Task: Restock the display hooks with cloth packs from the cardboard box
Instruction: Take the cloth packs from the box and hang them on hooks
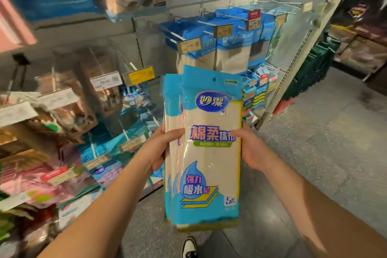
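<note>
I hold a stack of several cloth packs (206, 153) upright in front of me, blue-and-cream plastic with a hang hole at the top. My left hand (162, 148) grips the stack's left edge, thumb across the front. My right hand (252, 150) grips the right edge, thumb on the front. Behind the stack, display hooks (211, 25) carry similar blue packs (228, 48) with price tags at their tips. The cardboard box is not in view.
Shelving with more hooks and hanging goods fills the left side (62, 111). A white upright post (293, 65) ends the shelf on the right. Grey floor (324, 142) opens to the right. My shoe (189, 247) shows at the bottom.
</note>
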